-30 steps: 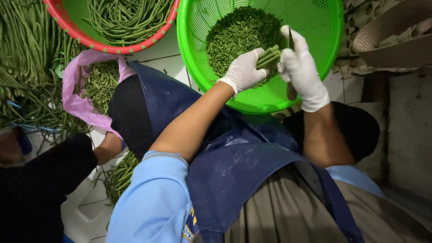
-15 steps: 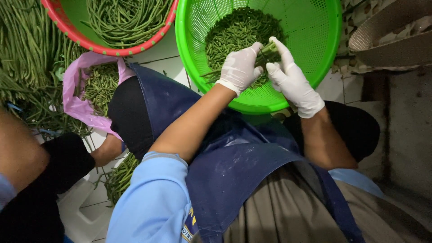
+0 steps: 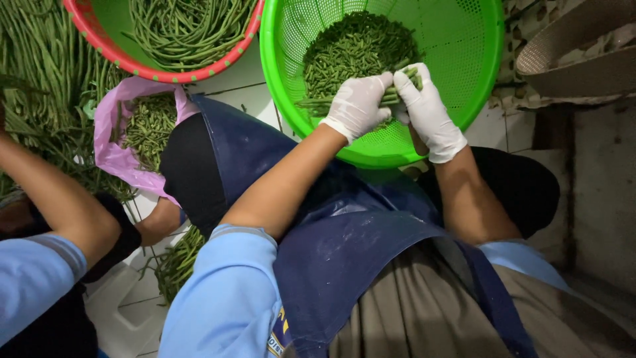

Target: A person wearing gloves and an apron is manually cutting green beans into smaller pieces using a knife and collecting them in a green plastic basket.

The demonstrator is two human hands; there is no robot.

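Your bundle of beans [image 3: 397, 89] lies crosswise over the green basket [image 3: 477, 79], just above the heap of cut pieces [image 3: 351, 50], gripped at one end by your left hand [image 3: 358, 106] with gloved fingers curled round it, and at the other by your right hand [image 3: 424, 106], closed on the ends the same way. Your dark apron [image 3: 344, 245] lies under your forearms and touches the basket's near rim. To the left stand a red basket [image 3: 99, 43] of long beans, a pink bag [image 3: 116, 149] holding more, and a co-worker's arm [image 3: 63, 209] in a blue sleeve.
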